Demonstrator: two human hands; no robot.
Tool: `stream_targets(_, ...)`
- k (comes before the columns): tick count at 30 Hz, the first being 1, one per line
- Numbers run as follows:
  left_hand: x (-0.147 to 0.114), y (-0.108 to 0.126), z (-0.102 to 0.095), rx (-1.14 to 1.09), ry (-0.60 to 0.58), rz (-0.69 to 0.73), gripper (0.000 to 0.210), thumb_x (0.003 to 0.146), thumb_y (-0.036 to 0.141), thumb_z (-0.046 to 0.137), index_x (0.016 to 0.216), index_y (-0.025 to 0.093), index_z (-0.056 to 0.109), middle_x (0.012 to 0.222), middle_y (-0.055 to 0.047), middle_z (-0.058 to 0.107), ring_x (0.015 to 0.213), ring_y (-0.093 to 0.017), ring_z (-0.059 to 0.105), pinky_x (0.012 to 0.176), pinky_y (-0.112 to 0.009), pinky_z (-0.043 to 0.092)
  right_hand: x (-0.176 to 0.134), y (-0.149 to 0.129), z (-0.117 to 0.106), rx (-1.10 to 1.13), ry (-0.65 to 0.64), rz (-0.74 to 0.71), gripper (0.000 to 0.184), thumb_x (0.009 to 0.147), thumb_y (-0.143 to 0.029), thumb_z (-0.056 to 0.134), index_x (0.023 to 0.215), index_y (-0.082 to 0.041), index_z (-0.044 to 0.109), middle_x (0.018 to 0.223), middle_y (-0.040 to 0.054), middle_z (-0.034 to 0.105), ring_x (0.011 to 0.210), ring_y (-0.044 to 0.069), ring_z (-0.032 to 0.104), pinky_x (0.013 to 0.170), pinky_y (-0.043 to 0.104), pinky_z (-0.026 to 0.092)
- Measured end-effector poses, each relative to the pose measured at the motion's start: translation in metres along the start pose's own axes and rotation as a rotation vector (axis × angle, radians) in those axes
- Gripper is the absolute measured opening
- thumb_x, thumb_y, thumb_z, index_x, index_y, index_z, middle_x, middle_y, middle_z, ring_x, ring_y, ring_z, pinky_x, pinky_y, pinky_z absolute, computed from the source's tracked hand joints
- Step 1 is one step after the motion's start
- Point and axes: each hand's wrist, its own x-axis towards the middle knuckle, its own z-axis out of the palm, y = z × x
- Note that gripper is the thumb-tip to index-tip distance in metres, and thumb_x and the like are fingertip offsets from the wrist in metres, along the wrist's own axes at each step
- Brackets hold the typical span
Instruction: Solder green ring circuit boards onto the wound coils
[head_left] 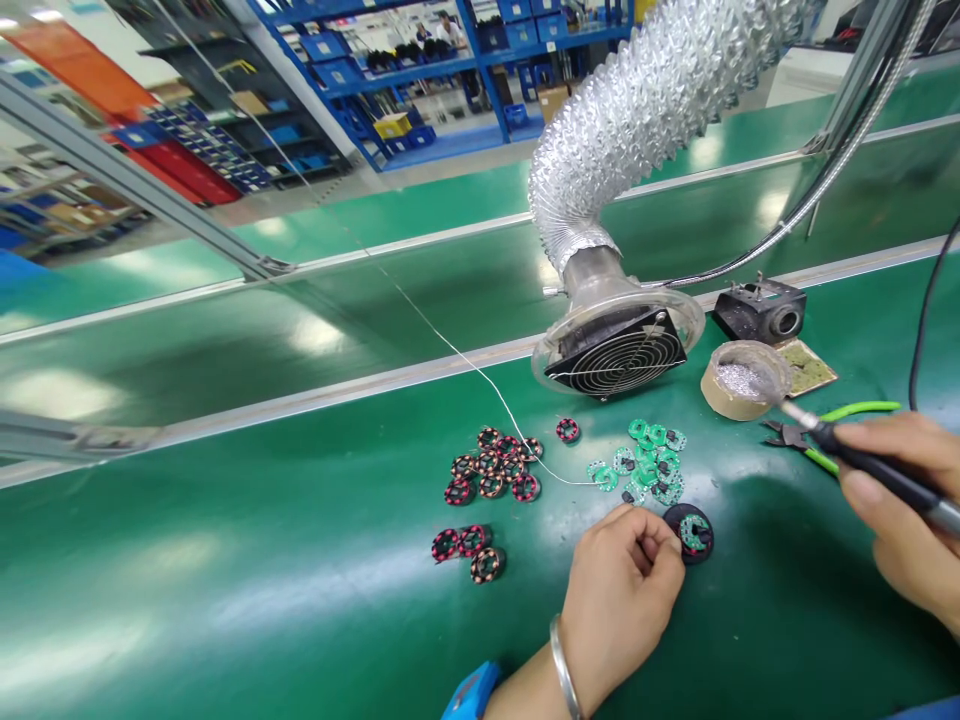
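My left hand [626, 575] is closed in a pinch at the left edge of a round black holder [705, 515], steadying it on the bench. In that holder lies a small green circuit board [694, 533]. My right hand [904, 490] grips a soldering iron [862, 450]; its tip is at the rim of a round tub of silvery metal shavings [739, 382]. Just beyond my left hand is a pile of green circuit boards [651, 465]. A thin solder wire [499, 395] hangs from above, its lower end by these boards.
Several wound motor cores [491, 465] are grouped on the green bench [225, 580], with a smaller group [472, 545] nearer me. A fume extractor [622, 355] hangs above. Green-handled cutters [802, 440], a yellowish sponge [806, 365] and a black iron stand [761, 310] are at right.
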Motion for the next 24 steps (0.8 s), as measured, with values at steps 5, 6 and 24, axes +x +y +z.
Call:
stream_targets(5, 0.001, 0.002, 0.001, -0.011, -0.016, -0.017, 0.016, 0.075, 0.012, 0.05, 0.063, 0.016, 0.06, 0.061, 0.002, 0.054, 0.049, -0.009, 0.044, 0.048, -0.02, 0.035, 0.007, 0.023, 0.011, -0.321, -0.127, -0.009, 0.029, 0.092, -0.03, 0.053, 0.119, -0.022, 0.057, 0.099, 0.0077, 0.068, 0.079, 0.023, 0.067, 0.072, 0.033, 0.051)
stream_targets(6, 0.0, 0.001, 0.001, -0.02, -0.016, -0.019, 0.016, 0.075, 0.012, 0.05, 0.063, 0.016, 0.06, 0.062, 0.001, 0.055, 0.049, -0.009, 0.045, 0.048, -0.02, 0.035, 0.006, 0.022, 0.013, -0.303, -0.132, -0.027, 0.027, 0.093, -0.028, 0.052, 0.119, -0.022, 0.056, 0.092, 0.0056, 0.069, 0.07, 0.02, 0.067, 0.067, 0.031, 0.051)
stream_targets(24, -0.001, -0.014, 0.006, -0.14, 0.061, 0.255, 0.012, 0.079, 0.015, 0.059, 0.088, 0.016, 0.066, 0.079, 0.0, 0.059, 0.047, -0.004, 0.043, 0.046, -0.018, 0.039, -0.017, -0.015, 0.048, 0.125, -0.406, -0.245, 0.031, 0.084, -0.009, 0.054, 0.112, -0.022, 0.052, 0.093, 0.0038, 0.067, 0.076, 0.017, 0.059, 0.069, 0.03, 0.049)
